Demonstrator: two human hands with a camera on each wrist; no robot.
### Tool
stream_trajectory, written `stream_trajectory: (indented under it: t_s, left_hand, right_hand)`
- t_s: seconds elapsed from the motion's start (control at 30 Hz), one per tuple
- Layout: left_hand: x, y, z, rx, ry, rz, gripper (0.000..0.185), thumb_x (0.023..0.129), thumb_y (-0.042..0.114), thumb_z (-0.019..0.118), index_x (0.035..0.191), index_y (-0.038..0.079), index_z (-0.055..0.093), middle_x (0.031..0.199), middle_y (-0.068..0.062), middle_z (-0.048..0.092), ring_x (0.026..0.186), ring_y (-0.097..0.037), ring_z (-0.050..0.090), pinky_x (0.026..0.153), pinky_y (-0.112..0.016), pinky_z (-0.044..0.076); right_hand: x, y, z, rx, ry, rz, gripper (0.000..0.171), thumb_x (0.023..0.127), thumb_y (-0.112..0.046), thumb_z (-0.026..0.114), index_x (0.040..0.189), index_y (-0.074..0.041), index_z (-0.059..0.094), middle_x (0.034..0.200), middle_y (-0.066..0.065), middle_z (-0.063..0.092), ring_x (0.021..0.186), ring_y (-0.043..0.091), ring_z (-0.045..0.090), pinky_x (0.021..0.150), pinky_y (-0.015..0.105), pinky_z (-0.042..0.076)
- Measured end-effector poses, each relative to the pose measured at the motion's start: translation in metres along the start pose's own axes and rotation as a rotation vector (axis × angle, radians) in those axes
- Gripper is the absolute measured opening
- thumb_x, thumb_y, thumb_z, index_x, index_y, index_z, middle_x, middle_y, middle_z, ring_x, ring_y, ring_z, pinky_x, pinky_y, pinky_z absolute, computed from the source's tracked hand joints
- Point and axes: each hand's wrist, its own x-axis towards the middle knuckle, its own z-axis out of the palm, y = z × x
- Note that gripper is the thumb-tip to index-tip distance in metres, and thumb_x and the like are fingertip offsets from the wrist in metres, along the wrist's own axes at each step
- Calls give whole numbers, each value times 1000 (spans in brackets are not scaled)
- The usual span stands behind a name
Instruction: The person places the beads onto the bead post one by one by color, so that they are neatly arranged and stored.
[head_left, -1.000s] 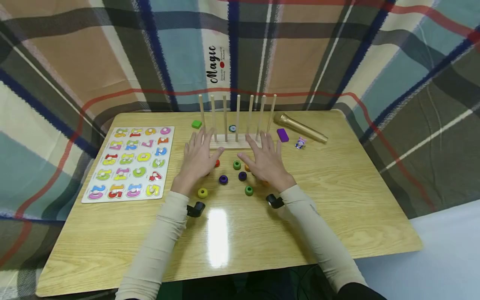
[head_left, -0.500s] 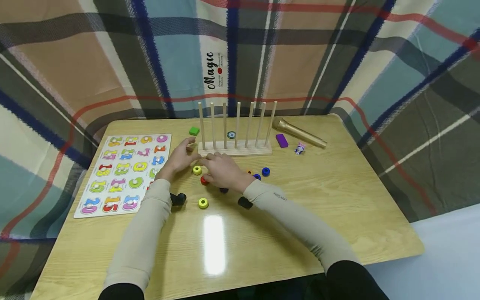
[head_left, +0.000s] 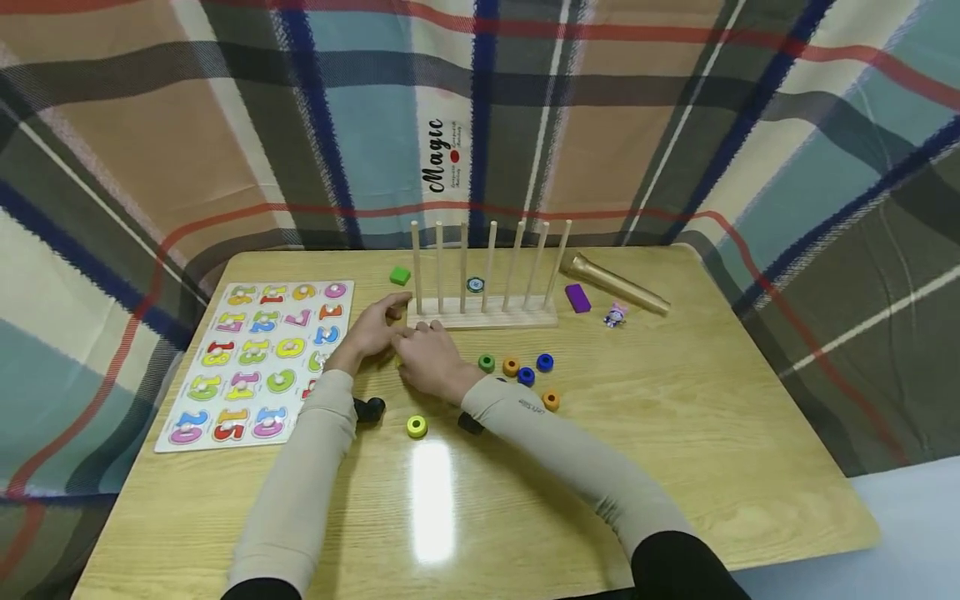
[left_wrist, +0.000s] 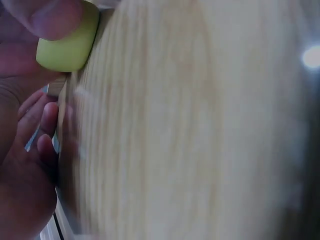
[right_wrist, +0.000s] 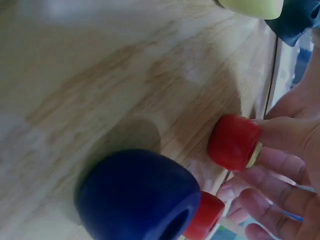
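Bare wooden table [head_left: 480, 500] fills the lower half of the frame. At centre, the upright peg rack [head_left: 486, 271] blocks the way back; loose rings [head_left: 525, 375] clutter its front, number puzzle board [head_left: 262, 354] fills the left.

You are seated at a pale wood-grain surface [head_left: 675, 433] with rounded corners, its glossy top catching a bright streak of overhead light [head_left: 432, 492] on the near side. A plaid cloth [head_left: 225, 125] in tan, teal, grey, navy and red hangs behind and wraps around both sides, enclosing the surface like a booth. The word "Magic" [head_left: 437, 156] is printed sideways on the cloth at the back. A pale patch of floor [head_left: 915, 533] shows at the lower right.
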Motion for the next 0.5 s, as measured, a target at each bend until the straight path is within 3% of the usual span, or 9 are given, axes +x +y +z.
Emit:
stream_trajectory:
  t_s: [0.13,0.27,0.33,0.4,0.5]
  left_hand:
    - [1,-2,7,9,18,-3,69,101,7,69,164,6,42,146,-30,56,135,-46,53,116,-59,43]
    - [3,-2,9,22,13,5,71,102,14,75,164,8,42,147,-28,56,136,-44,52,118,-59,42]
    - [3,-3,7,26,12,10,74,101,17,77,165,9,41,150,-27,54,138,-44,51,118,-60,41]
    - [2,-4,5,16,14,14,76,101,15,77,167,10,39,154,-27,52,140,-44,49,119,-60,40]
    - [1,-5,5,-1,21,14,75,101,15,76,167,10,39,156,-26,51,140,-44,49,120,-60,39]
  right_hand:
    - [-13,16,-27,191,151,-40,28,101,-20,75,127,-11,76,122,6,75,102,22,70,88,33,58]
    - [-24,46,-84,422,405,-39,27,99,-14,79,124,-4,74,120,11,74,100,23,73,84,29,62]
    - [-19,60,-108,471,517,-35,27,100,-11,77,125,-2,72,122,13,72,102,24,73,87,28,61]
    - [-9,71,-124,483,569,-20,27,103,-10,72,128,-1,71,124,14,72,105,25,71,90,30,59]
    - [8,78,-133,474,563,-1,27,105,-10,69,131,-2,71,129,13,70,109,24,71,93,31,59]
